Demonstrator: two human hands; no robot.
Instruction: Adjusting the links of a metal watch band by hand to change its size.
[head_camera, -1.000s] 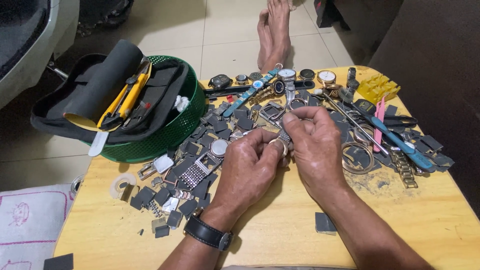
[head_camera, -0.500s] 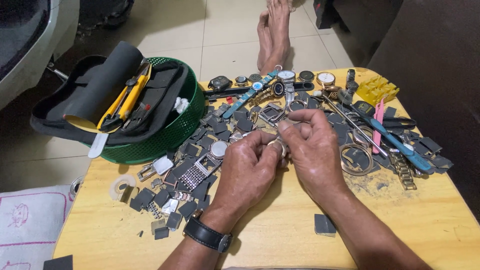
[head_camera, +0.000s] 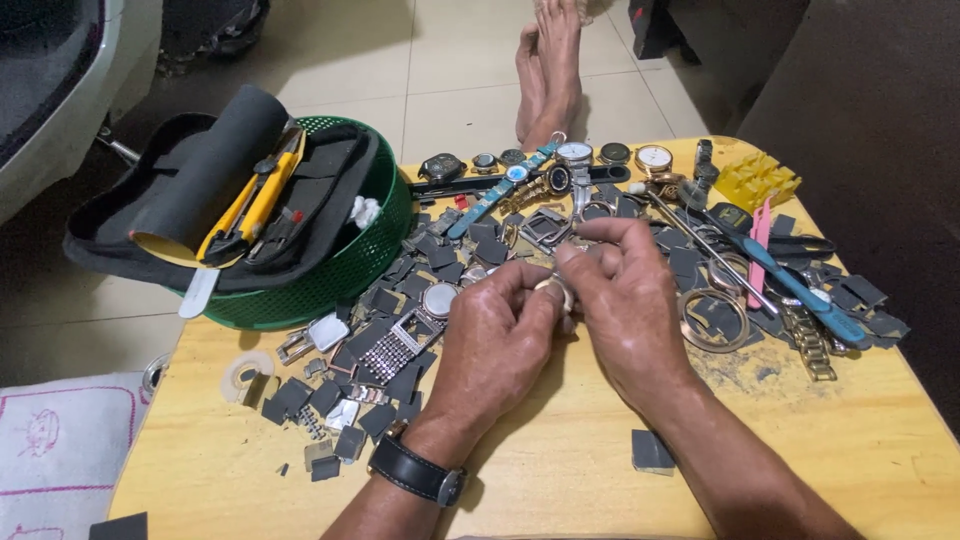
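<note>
Watch case (head_camera: 553, 290), small, round, metallic, between fingertips (head_camera: 572, 252).

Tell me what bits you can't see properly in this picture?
Head view only:
- The small round metal piece: mostly covered by the left hand and right hand.
- What's under the black pouch in the green basket: hidden.
- Watch dials at the table's far edge: too small to read.

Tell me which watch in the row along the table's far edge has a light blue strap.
The blue-strapped watch, lying diagonally left of centre in the row. The others there are bare round cases or have dark or metal bands.
</note>
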